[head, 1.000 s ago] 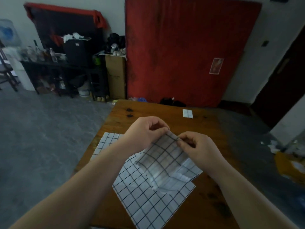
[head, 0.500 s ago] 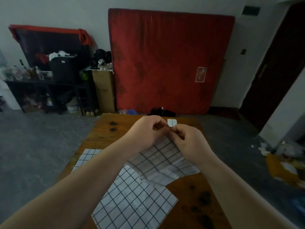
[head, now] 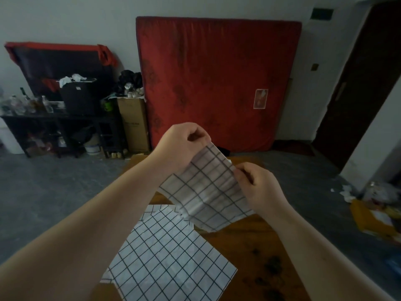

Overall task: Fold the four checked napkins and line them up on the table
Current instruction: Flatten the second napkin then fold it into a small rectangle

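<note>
Pinching the top edge of a checked napkin, the left hand is holding it up above the wooden table. The right hand is pinching the same edge lower and to the right, so the creased cloth is hanging between them, clear of the surface. Below the hands, nearer the person, a second napkin is lying open and flat on the table. What looks like a third napkin is peeking out from under its far-left edge. Dark stains are showing on the wood beside the right forearm.

Beyond the hands, a red mattress is leaning upright against the pale wall. Left of it, a cardboard box is standing beside a black shelf that is carrying bottles and clutter. A dark door is showing far to the right, with yellow litter lying on the grey floor below it.

A small rectangular label is sitting on the mattress above the right hand. Its print is too blurred to read, as are the faint marks on the box.
</note>
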